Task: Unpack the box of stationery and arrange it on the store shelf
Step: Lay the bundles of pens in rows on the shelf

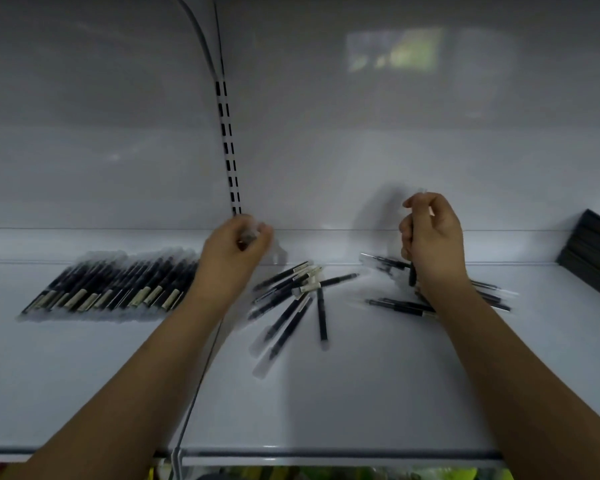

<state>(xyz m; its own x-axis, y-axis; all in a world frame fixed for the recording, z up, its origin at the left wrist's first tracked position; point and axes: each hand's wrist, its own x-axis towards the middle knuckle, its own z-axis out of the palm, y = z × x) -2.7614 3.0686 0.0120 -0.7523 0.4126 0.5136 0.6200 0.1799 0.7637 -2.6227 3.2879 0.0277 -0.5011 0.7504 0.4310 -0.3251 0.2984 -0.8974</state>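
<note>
Both hands (326,237) hold pens (412,271) — shelf (361,393) below.

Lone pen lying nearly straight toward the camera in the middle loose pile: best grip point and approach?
Pinch the black pen mid-barrel, coming from above. Its near half lies clear on the shelf; the far end tucks under crossing pens, so draw it toward the shelf front.

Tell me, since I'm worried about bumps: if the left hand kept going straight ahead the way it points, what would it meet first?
Probably the shelf's white back panel. The left hand hovers near the slotted upright, though depth is unclear.
</note>
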